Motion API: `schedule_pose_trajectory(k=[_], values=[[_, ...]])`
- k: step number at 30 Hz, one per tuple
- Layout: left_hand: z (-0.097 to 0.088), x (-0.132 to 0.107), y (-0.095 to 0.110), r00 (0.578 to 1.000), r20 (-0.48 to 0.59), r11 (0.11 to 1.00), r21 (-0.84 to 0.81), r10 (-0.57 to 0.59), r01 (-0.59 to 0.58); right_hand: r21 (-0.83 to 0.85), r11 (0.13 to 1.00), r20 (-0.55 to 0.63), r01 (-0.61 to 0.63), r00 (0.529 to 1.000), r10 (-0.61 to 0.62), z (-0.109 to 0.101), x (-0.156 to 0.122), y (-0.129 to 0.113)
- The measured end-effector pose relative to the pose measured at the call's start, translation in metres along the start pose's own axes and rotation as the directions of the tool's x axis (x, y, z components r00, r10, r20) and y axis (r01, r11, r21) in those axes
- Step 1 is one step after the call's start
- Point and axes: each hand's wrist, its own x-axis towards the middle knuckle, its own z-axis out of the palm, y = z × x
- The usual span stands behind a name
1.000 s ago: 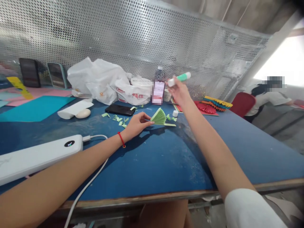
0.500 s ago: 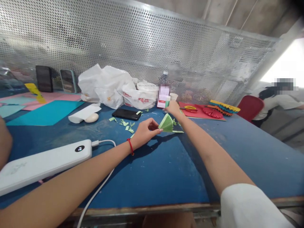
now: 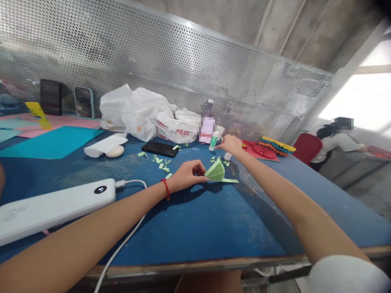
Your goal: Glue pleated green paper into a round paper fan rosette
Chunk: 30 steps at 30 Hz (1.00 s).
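Note:
My left hand (image 3: 191,176) pinches a pleated light-green paper fan (image 3: 215,171) by its narrow end, thumb and fingertips closed on it. A thin green paper strip (image 3: 230,180) sticks out from beneath the fan to the right. Beyond the fan, a green-and-white glue stick (image 3: 214,140) stands on the blue table, leaning slightly. My right hand (image 3: 230,144) is just right of it, fingers apart and their tips close to its lower part; whether they touch is unclear. Under this hand lies a small white cap (image 3: 227,156).
Green paper scraps (image 3: 161,163) lie near a black phone (image 3: 160,148). White plastic bags (image 3: 137,112) stand against the perforated metal screen. A white power bank (image 3: 58,207) with a cable is at left. Red paper (image 3: 249,148) and folded coloured paper (image 3: 277,145) lie right; a person (image 3: 332,142) sits beyond.
My right hand has gone from gripping the glue stick to resting beside it, and the stick now stands on the table. The left hand still holds the fan. The view has shifted right.

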Motion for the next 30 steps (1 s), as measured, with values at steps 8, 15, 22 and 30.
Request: schedule_pose_trajectory(k=[8,15,22,30], values=[[-0.002,0.000,0.002,0.977,0.215,1.000,-0.003,0.002,-0.002,-0.099,0.856,0.166,0.508,0.856,-0.490,0.009,-0.007,-0.030],[-0.005,-0.001,0.003,0.964,0.267,1.000,0.005,-0.017,0.016,-0.127,0.757,0.274,0.641,0.756,-0.594,0.010,0.029,-0.047],[-0.004,-0.001,0.002,0.963,0.270,1.000,-0.001,-0.020,0.021,-0.127,0.734,0.294,0.667,0.732,-0.615,0.012,0.034,-0.048],[-0.005,-0.001,0.003,0.963,0.266,0.999,-0.001,-0.047,0.049,-0.113,0.745,0.235,0.657,0.746,-0.623,0.017,0.034,-0.045]])
